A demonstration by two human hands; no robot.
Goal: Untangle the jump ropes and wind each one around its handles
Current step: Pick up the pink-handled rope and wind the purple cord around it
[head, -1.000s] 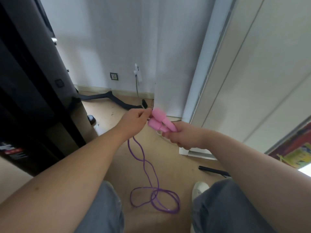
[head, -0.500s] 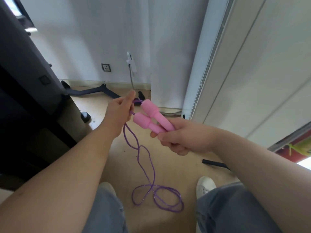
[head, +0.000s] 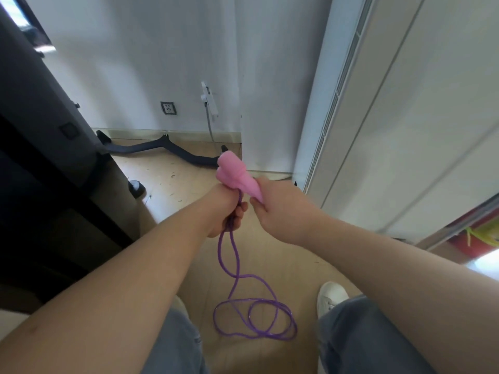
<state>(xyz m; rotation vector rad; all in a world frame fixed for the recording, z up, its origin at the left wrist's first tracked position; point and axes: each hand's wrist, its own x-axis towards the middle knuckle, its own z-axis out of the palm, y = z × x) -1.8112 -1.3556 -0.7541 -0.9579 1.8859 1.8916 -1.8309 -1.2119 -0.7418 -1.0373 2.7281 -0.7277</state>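
Two pink jump-rope handles lie side by side, pointing up and away from me, blurred. My right hand grips their lower ends. My left hand sits just below and left of the handles, its fingers curled round the doubled purple rope close to where it leaves them. From that hand the rope hangs down in two strands and ends in loose loops on the wooden floor between my legs.
A dark cabinet stands at the left, with a black curved bar on the floor by the wall. A white radiator-like unit and pale panels fill the right. My white shoe is at lower right.
My left hand has dropped from beside the handle tips to below them, sliding along the rope. The handles have tilted more upright and closer together. The view has shifted slightly.
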